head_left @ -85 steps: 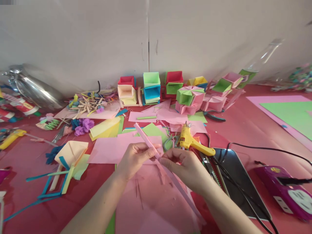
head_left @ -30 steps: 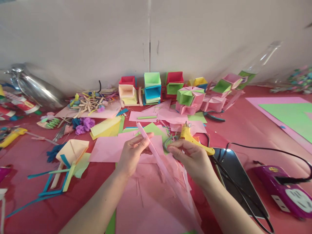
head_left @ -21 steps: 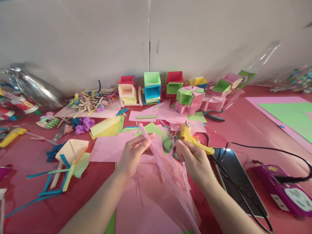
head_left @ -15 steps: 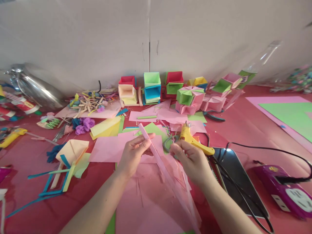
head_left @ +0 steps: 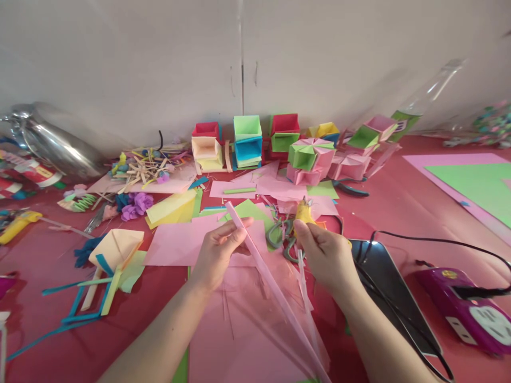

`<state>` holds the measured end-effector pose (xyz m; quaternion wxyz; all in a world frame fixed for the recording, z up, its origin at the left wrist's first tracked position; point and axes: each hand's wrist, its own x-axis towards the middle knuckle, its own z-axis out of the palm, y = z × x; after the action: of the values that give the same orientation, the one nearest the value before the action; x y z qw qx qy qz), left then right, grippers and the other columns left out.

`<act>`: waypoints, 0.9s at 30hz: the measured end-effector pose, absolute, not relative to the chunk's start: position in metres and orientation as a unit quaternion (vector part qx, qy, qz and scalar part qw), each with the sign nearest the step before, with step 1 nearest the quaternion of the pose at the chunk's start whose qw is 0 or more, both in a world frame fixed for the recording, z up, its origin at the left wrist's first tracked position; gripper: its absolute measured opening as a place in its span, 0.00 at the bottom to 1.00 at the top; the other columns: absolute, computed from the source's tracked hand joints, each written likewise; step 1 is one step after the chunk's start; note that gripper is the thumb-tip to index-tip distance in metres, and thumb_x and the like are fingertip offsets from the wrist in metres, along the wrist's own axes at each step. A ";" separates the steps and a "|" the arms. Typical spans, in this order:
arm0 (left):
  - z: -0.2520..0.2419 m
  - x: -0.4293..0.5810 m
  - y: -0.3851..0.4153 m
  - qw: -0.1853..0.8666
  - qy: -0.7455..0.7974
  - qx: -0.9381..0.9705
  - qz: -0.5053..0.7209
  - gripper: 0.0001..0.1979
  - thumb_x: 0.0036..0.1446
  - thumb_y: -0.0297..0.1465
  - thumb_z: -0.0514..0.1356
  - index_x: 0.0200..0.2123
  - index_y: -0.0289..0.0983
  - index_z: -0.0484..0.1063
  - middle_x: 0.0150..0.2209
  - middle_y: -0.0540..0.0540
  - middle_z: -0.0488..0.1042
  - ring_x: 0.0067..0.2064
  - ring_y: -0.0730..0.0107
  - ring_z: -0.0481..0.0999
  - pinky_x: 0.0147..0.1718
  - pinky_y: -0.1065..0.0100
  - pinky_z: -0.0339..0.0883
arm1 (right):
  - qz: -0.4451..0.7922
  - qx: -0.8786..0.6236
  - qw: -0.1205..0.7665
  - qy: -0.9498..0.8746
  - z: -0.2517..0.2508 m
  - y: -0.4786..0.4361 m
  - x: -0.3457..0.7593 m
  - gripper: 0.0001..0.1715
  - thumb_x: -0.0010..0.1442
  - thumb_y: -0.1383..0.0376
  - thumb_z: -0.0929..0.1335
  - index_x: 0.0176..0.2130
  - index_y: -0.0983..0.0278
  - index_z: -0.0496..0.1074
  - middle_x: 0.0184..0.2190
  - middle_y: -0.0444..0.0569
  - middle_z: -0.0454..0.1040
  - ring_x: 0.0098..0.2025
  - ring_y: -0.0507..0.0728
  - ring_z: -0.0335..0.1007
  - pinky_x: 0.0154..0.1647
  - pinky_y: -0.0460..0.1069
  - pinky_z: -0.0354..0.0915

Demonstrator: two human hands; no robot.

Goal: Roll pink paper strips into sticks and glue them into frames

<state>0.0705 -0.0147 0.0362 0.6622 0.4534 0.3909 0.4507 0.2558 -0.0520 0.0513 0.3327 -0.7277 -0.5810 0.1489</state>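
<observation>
My left hand (head_left: pixel 223 250) pinches a long, narrow folded strip of pink paper (head_left: pixel 265 271) near its upper end, between thumb and fingers. The strip slants down to the right, toward the bottom edge of the view. My right hand (head_left: pixel 329 258) has its fingers curled in, in front of a yellow glue gun (head_left: pixel 304 213) lying on the table. It covers most of the gun's handle, and whatever its fingers hold is hidden. A pale narrow strip (head_left: pixel 304 282) shows just below that hand. Grey-handled scissors (head_left: pixel 275 234) lie between both hands.
Pink paper sheets (head_left: pixel 171 244) cover the red table (head_left: pixel 383 207). Folded paper boxes (head_left: pixel 247 127) stand along the wall. A dark tablet-like slab (head_left: pixel 387 287), cables and a purple power strip (head_left: pixel 467 308) are at right; a blue-and-cream paper piece (head_left: pixel 115 250) is at left.
My right hand has shifted right and slightly up, from beside the glue gun to in front of its handle, uncovering the scissors. My left hand keeps its hold on the pink strip.
</observation>
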 end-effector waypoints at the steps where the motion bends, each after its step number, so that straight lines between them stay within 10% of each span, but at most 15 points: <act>1: 0.036 0.070 -0.015 0.663 0.391 0.452 0.451 0.14 0.51 0.37 0.61 0.41 0.39 0.75 0.28 0.50 0.71 0.28 0.75 0.69 0.29 0.70 0.69 | 0.126 -0.724 0.323 -0.597 0.050 -0.051 0.256 0.26 0.61 0.52 0.56 0.19 0.62 0.62 0.14 0.44 0.60 0.19 0.52 0.59 0.21 0.47 0.54; 6: 0.035 0.071 -0.015 0.662 0.392 0.445 0.459 0.13 0.51 0.36 0.61 0.41 0.40 0.76 0.32 0.49 0.73 0.28 0.76 0.68 0.29 0.71 0.69 | 0.103 -0.653 0.371 -0.652 0.046 -0.050 0.252 0.20 0.59 0.61 0.60 0.50 0.63 0.64 0.44 0.55 0.69 0.45 0.61 0.66 0.42 0.54 0.62; 19: 0.028 0.081 -0.024 0.629 0.398 0.472 0.472 0.11 0.52 0.35 0.60 0.40 0.42 0.76 0.50 0.45 0.69 0.48 0.63 0.68 0.38 0.69 0.67 | 0.431 -0.558 0.449 -0.549 0.056 -0.065 0.224 0.18 0.53 0.64 0.68 0.44 0.62 0.60 0.26 0.41 0.71 0.30 0.50 0.68 0.37 0.47 0.64; 27: 0.032 0.079 -0.023 0.733 0.336 0.432 0.404 0.20 0.49 0.27 0.63 0.47 0.40 0.68 0.27 0.51 0.73 0.31 0.76 0.71 0.35 0.71 0.66 | 0.428 -0.551 0.453 -0.555 0.054 -0.067 0.225 0.18 0.54 0.66 0.67 0.44 0.61 0.58 0.25 0.38 0.67 0.29 0.49 0.65 0.36 0.46 0.62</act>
<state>0.0795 -0.0229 0.0322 0.7331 0.4321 0.3361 0.4037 0.2246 -0.0668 0.0536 0.4529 -0.5506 -0.5552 0.4282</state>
